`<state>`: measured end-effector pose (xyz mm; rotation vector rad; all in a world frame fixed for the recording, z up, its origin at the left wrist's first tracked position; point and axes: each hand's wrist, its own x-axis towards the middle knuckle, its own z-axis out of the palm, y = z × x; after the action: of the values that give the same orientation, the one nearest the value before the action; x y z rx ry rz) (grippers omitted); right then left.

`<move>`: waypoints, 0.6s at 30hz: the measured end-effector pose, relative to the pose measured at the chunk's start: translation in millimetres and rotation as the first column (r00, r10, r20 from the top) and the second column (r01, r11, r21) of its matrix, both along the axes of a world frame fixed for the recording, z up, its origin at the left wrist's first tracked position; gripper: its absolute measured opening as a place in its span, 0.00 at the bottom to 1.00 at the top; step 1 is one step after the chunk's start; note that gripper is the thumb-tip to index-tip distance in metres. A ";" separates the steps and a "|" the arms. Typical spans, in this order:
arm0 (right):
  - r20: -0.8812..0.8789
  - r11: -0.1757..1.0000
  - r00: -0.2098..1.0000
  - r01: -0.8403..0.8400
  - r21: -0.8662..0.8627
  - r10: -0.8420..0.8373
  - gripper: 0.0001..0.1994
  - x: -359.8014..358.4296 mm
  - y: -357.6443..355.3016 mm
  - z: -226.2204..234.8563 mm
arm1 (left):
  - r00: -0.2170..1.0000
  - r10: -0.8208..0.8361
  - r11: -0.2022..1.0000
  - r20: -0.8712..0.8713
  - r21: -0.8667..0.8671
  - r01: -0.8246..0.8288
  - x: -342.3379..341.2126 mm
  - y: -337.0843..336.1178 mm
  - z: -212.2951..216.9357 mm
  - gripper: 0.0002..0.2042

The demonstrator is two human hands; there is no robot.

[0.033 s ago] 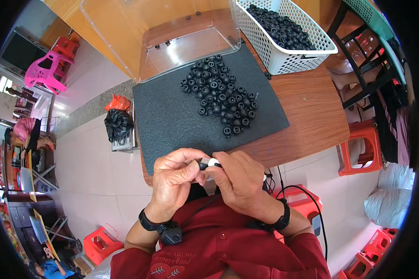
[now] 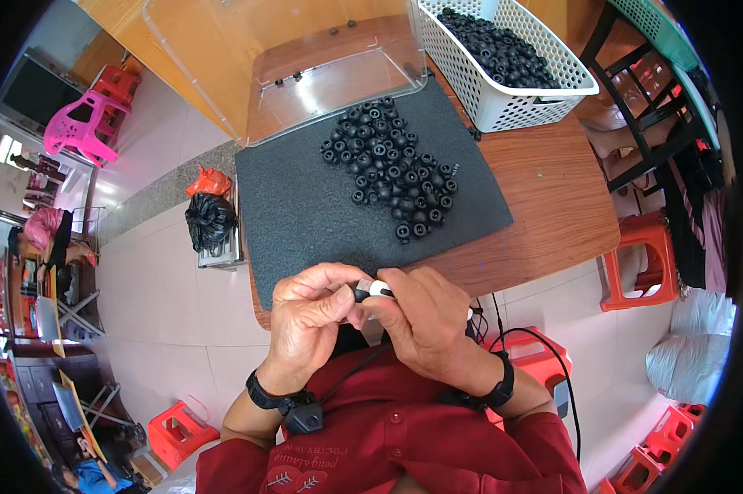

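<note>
My left hand [image 2: 310, 317] and my right hand [image 2: 427, 319] meet just in front of the table's near edge. Between their fingertips they pinch a small black and white part [image 2: 372, 289]. Both wrists wear dark bands. Beyond the hands, a dark grey mat [image 2: 306, 206] lies on the wooden table [image 2: 544, 198]. A heap of several small black ring-shaped pieces [image 2: 392, 169] sits on the mat's right half. A white slotted basket [image 2: 503, 111] at the far right holds many more black pieces.
A clear plastic box [image 2: 306, 58] stands behind the mat. On the floor at left are a black bag [image 2: 209, 221] and an orange bag [image 2: 208, 181]. Orange stools [image 2: 639, 263] stand to the right, and a black cable [image 2: 544, 346] runs under the table.
</note>
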<state>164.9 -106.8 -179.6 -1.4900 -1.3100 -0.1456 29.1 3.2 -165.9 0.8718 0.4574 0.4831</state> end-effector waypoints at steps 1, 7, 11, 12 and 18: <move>0.021 1.000 1.000 0.013 -0.004 -0.013 0.16 0.0 -0.6 -0.2 | 1.000 0.007 1.000 -0.008 0.014 -0.007 0.1 -0.7 0.9 0.14; 0.080 0.999 0.995 0.051 0.019 -0.052 0.17 1.5 0.1 -1.0 | 1.000 0.020 0.999 -0.022 0.027 -0.019 -1.0 -3.0 1.3 0.14; 0.081 0.999 0.996 0.042 -0.031 -0.039 0.15 3.3 -2.9 1.2 | 0.998 0.023 0.999 -0.050 0.024 -0.022 -0.2 -5.1 1.3 0.14; 0.083 0.998 0.996 0.042 -0.039 -0.038 0.15 3.3 -2.8 -0.5 | 0.998 0.025 1.000 -0.055 0.019 -0.024 -0.1 -5.2 0.8 0.14; 0.076 0.998 0.997 0.012 -0.067 -0.007 0.14 1.6 -4.4 -1.8 | 0.997 -0.006 1.000 -0.071 -0.012 0.005 1.4 -5.2 5.3 0.15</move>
<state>166.5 -111.2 -181.4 -1.5608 -1.3810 -0.1671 30.5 -2.0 -160.6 0.8804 0.5222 0.4454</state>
